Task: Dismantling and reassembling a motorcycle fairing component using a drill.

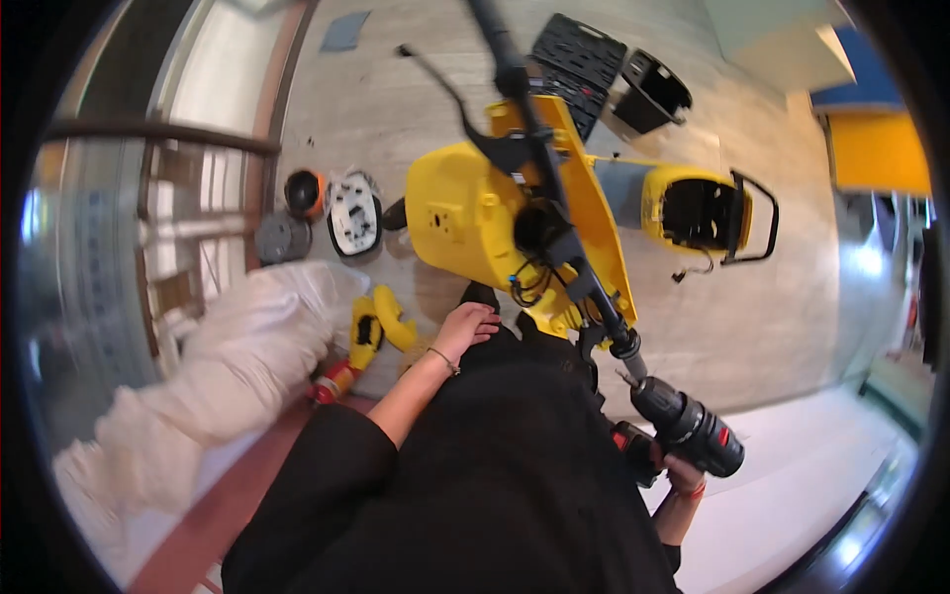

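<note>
My right hand (681, 475) is wrapped round the grip of a black cordless drill (695, 431) at the lower right. The drill's bit points up and left, close to the near end of a black handlebar (584, 272); whether they touch I cannot tell. Below the bar stands a yellow scooter front panel (455, 208) with dark wires (534, 285) hanging from it. A brake lever (450, 94) sticks out at the bar's far left. My left hand (469, 331) lies loosely on my dark-clothed leg, fingers extended and holding nothing.
On the floor at right lies a yellow body shell (698, 208) with a black rail; farther back are a black bin (653, 94) and a tool case (579, 59). At left are a white-and-black part (354, 213), yellow pieces (394, 319) and a pale covered bundle (228, 346).
</note>
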`<action>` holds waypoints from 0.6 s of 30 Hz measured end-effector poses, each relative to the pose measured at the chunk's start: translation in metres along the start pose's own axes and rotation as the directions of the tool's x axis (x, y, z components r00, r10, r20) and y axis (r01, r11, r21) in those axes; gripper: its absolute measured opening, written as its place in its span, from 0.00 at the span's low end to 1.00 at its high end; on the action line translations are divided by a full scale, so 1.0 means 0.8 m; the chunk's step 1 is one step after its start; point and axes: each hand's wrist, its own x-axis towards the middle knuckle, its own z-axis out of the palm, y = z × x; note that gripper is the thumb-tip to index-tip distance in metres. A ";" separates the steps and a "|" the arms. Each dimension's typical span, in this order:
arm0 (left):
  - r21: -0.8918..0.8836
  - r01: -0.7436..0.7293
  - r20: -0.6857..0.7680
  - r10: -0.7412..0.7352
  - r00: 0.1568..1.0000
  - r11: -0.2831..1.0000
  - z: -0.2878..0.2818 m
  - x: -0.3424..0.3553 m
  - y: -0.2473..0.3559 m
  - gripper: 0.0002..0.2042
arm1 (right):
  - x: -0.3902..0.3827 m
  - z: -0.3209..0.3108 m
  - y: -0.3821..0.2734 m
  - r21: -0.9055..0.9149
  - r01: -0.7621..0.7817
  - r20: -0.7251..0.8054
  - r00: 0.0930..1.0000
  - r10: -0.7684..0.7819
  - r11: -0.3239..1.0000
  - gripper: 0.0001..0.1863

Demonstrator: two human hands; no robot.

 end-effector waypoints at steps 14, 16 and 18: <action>0.681 -0.727 0.391 0.798 0.458 0.084 0.009 -0.024 0.036 0.15 | 0.052 0.153 -0.083 -0.414 -0.023 0.145 0.985 0.090 0.910 0.33; 0.751 -0.652 0.424 0.832 0.357 -0.102 0.005 -0.015 0.050 0.11 | 0.052 0.158 -0.082 -0.458 -0.026 0.122 0.988 0.091 0.889 0.33; 0.746 -0.633 0.482 0.825 0.296 -0.208 0.005 -0.008 0.061 0.08 | 0.045 0.157 -0.076 -0.455 -0.029 0.102 0.991 0.085 0.890 0.33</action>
